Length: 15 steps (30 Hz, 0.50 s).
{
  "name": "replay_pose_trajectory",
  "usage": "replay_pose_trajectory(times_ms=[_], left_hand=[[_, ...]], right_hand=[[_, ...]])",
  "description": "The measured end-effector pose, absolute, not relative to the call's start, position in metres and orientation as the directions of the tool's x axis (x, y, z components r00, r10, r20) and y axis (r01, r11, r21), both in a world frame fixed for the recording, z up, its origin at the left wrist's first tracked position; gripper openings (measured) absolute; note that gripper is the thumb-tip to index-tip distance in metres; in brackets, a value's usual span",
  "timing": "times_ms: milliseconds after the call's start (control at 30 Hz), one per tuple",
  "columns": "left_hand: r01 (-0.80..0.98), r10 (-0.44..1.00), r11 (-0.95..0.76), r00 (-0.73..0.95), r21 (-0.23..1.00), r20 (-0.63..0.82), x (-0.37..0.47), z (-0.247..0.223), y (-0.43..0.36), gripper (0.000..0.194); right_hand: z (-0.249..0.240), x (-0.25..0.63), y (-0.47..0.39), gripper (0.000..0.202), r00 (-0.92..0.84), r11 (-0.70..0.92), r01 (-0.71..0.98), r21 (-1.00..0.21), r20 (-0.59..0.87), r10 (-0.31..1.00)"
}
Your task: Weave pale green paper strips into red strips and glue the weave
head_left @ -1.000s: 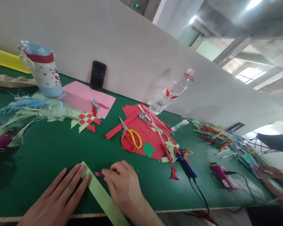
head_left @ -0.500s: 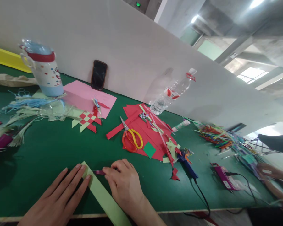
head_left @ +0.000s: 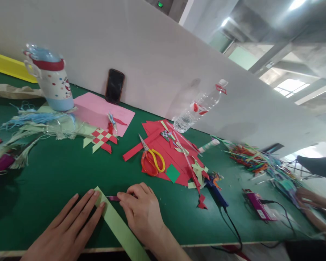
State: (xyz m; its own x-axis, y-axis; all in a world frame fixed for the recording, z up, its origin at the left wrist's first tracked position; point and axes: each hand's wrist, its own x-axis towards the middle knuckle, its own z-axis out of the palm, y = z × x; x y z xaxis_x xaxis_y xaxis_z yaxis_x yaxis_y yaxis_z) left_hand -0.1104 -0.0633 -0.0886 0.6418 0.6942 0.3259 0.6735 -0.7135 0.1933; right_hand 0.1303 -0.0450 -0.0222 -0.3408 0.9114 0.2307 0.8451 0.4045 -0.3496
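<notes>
My left hand (head_left: 67,226) lies flat with its fingers spread, fingertips pressing the upper end of a light green paper strip (head_left: 119,226) on the green table. The strip runs down past the front edge. My right hand (head_left: 142,210) is closed around a small purple craft knife (head_left: 113,198), whose thin tip points left at the strip's right edge. Behind my hands are open scissors (head_left: 152,159) with red and yellow handles, lying on red paper sheets (head_left: 182,170). A woven red and green paper piece (head_left: 101,137) sits to their left.
A water bottle (head_left: 188,117), a phone (head_left: 114,86) and a patterned flask (head_left: 55,85) stand at the back. A blue glue gun (head_left: 217,192) with a cable lies right. Another person's hand (head_left: 306,197) is at the far right.
My right hand and the knife have shifted very slightly to the left. My left hand and the strip look unchanged.
</notes>
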Motion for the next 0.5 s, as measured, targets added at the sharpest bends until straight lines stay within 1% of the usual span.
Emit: replay_pose_trajectory(times_ms=[167,333,500], left_hand=[[0.673,0.694,-0.712,0.630,0.201,0.349,-0.1090,-0.0867,-0.0642,0.108],[0.677,0.700,-0.709,0.642,0.196,0.313,-0.1108,-0.0867,-0.0651,0.106],[0.667,0.693,-0.714,0.630,0.212,0.350,-0.1101,-0.0880,-0.0639,0.106]], right_hand=[[-0.0221,0.1303,-0.0444,0.018,-0.346,0.416,0.841,-0.348,0.246,0.905],[-0.0210,0.1304,-0.0449,0.019,-0.336,0.409,0.841,-0.353,0.251,0.908],[-0.0229,0.1267,-0.0444,0.019,-0.354,0.432,0.839,-0.329,0.272,0.895]])
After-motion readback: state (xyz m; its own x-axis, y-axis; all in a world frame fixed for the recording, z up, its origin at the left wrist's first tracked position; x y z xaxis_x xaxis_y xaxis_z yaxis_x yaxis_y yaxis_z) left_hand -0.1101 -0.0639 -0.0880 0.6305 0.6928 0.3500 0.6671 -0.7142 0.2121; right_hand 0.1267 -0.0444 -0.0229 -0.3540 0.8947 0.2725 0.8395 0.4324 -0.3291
